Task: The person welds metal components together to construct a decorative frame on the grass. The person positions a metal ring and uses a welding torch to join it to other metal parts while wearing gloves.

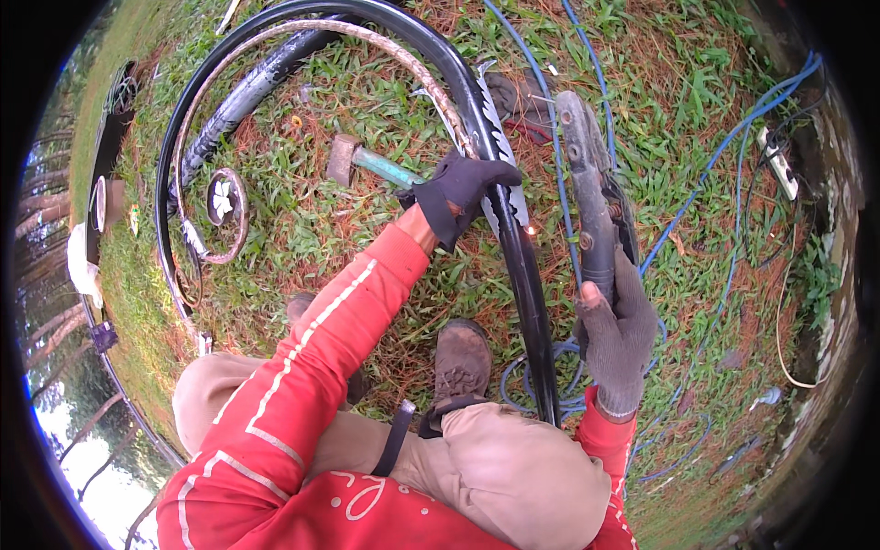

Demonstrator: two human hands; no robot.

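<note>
My left hand [463,194], in a black glove, is closed around a curved black metal pipe [524,293]. Jagged leaf-shaped metal pieces [496,128] lie along the pipe by the hand, and a small orange glow [532,230] shows at its edge just below. On the right, my right hand [623,335], in a grey glove, grips the handle of a dark welding electrode holder [587,183]. A thin rod sticks out near the holder's far end. Beside my left hand lies a hammer [342,159] with a teal handle, partly hidden by the glove.
A rusty curled bar [240,229] and a scuffed silver-black pipe [247,96] lie inside the curve on the left. Blue cables [706,197] run over the grass at right, near a white power strip [777,165] and a rough wall edge. My boot [461,357] stands beside the pipe.
</note>
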